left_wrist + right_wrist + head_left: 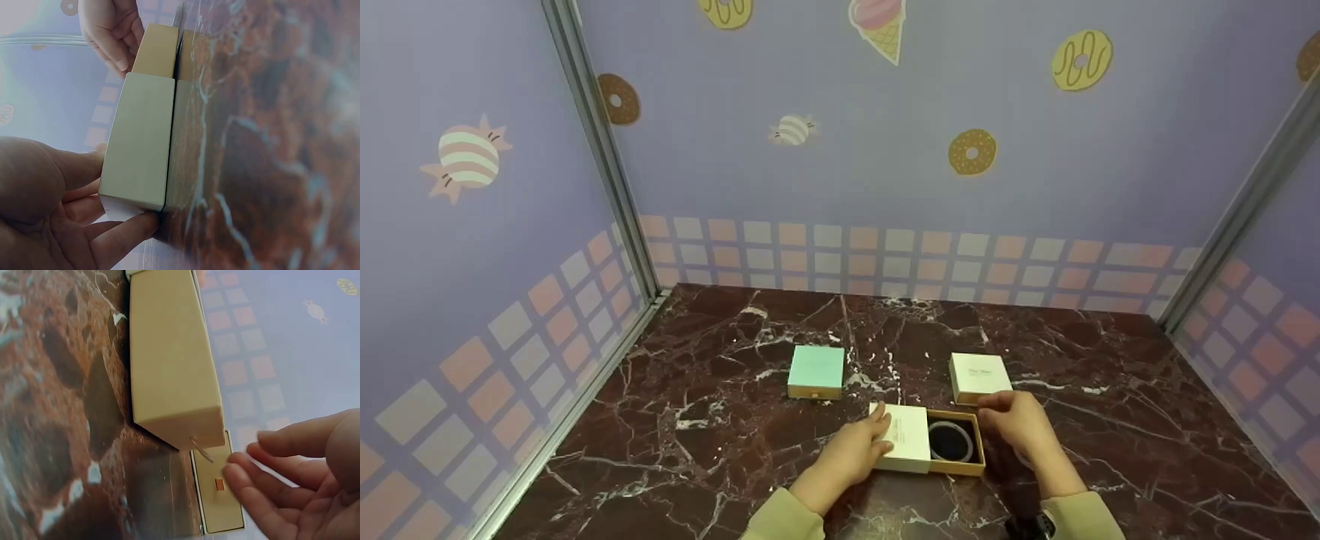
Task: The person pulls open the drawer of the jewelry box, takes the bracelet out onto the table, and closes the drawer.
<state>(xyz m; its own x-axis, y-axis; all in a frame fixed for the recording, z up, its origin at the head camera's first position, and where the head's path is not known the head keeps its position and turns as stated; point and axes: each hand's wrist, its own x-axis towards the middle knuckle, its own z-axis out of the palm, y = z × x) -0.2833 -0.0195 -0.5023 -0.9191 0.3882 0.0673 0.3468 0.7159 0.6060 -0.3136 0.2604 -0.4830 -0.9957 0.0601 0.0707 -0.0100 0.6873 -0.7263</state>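
Note:
A cream drawer box (906, 435) lies on the table with its yellow drawer (976, 466) slid out to the right. On a dark pad in the drawer rests a pale ring-shaped bangle (969, 441). My left hand (849, 451) grips the box's left end, thumb and fingers on opposite sides in the left wrist view. Just right of the drawer, my right hand (1022, 422) has loosely bent fingers with nothing between them. In the right wrist view, a small ribbon tab (202, 450) sticks out of the drawer's end, close to those fingertips but apart from them.
A second cream box (979, 375), closed, stands behind the right hand. To the back left sits a closed mint-green box (817, 367). The dark red marble-patterned table (720, 465) is bounded by purple printed walls (885, 180) and metal corner posts (604, 150).

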